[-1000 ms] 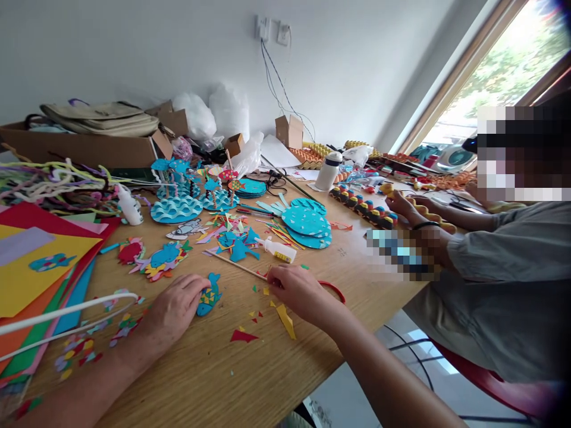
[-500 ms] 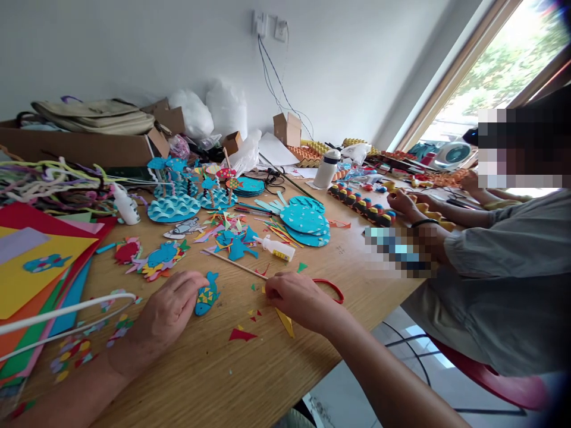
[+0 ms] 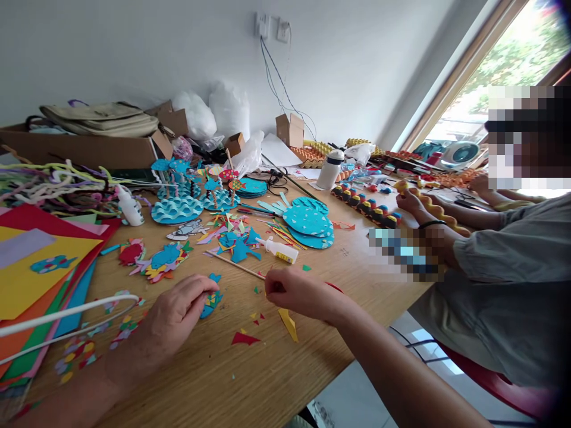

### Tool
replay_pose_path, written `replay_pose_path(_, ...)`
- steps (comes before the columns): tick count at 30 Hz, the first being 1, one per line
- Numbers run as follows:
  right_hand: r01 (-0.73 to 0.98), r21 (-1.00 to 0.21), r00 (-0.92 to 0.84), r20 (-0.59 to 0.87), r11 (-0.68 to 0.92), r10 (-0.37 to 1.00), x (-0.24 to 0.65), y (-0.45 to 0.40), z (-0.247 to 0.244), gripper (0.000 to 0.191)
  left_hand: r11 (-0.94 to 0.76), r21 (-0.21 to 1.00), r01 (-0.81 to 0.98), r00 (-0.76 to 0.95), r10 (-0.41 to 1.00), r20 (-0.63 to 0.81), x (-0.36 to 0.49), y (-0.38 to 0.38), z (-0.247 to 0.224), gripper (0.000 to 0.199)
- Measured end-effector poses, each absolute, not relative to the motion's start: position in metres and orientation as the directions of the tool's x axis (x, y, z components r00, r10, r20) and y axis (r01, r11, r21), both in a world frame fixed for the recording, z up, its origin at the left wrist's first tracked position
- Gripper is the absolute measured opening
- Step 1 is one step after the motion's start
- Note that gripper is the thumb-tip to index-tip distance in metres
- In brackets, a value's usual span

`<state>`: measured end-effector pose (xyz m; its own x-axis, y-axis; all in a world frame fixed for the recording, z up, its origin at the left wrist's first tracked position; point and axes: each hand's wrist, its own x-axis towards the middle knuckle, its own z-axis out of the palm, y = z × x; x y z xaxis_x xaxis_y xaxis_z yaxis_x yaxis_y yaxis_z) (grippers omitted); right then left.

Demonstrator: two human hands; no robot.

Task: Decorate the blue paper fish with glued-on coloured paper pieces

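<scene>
My left hand [image 3: 181,309] is closed, its fingertips over the middle of a small blue paper fish [image 3: 212,306] decorated with yellow and green scraps. The fish's tail and lower body show around the fingers. My right hand [image 3: 298,291] is curled with thumb and fingers together; what it pinches, if anything, is hidden. A thin wooden stick [image 3: 236,265] lies on the table, its near end reaching behind the right fingers. Red scissor-like handles [image 3: 334,288] are mostly covered by that hand. Close by lie a yellow paper strip [image 3: 288,325] and a red paper scrap [image 3: 245,339].
A glue bottle [image 3: 282,251] lies beyond my hands, near blue paper discs [image 3: 307,223] and cut paper fish [image 3: 165,255]. Coloured sheets [image 3: 49,279] and a white hoop-like loop [image 3: 89,312] are at left. A co-worker's arm [image 3: 473,244] rests on the table at right.
My left fingers have moved right, from the fish's edge to over its body. My right hand has shifted slightly, covering more of the red handles. The view has tilted a little.
</scene>
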<state>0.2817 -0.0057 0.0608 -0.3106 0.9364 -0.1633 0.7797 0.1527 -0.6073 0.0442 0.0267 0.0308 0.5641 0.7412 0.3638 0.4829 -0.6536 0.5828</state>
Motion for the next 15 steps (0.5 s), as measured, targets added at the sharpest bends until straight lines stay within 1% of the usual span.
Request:
replay_pose_path(1,0.666,-0.739,-0.320,-0.166,0.097,0.933,0.280,-0.004,0.061,0.005,-0.549,0.683,0.482,0.553,0.795,0.250,0.049,0.025,0.035,0.019)
replay_pose_path(2,0.536,-0.843,-0.334,-0.173,0.036,0.927,0.277,-0.002,0.061,0.003,-0.440,0.770,0.462,0.547,0.825,0.143,0.055,0.023,0.038,0.019)
replay_pose_path(3,0.414,-0.910,-0.347,-0.178,-0.019,0.921,0.272,-0.001,0.061,0.005,-0.349,0.834,0.427,0.550,0.833,0.067,0.061,0.022,0.041,0.019)
replay_pose_path(4,0.316,-0.947,-0.354,-0.174,-0.058,0.919,0.267,0.001,0.062,0.006,-0.282,0.879,0.386,0.562,0.827,0.019,0.067,0.021,0.044,0.019)
replay_pose_path(5,0.252,-0.965,-0.350,-0.164,-0.076,0.922,0.262,0.002,0.062,0.007,-0.240,0.906,0.347,0.570,0.822,-0.001,0.072,0.020,0.046,0.019)
replay_pose_path(7,0.206,-0.976,-0.327,-0.136,-0.070,0.935,0.251,0.004,0.061,0.006,-0.211,0.932,0.294,0.599,0.801,-0.008,0.079,0.019,0.049,0.018)
replay_pose_path(11,0.195,-0.979,-0.293,-0.114,-0.057,0.949,0.236,0.008,0.057,0.005,-0.198,0.938,0.285,0.549,0.836,0.009,0.082,0.024,0.047,0.013)
replay_pose_path(15,0.179,-0.981,-0.276,-0.119,-0.070,0.954,0.231,0.012,0.053,0.007,-0.150,0.948,0.282,0.534,0.845,-0.025,0.078,0.029,0.043,0.013)
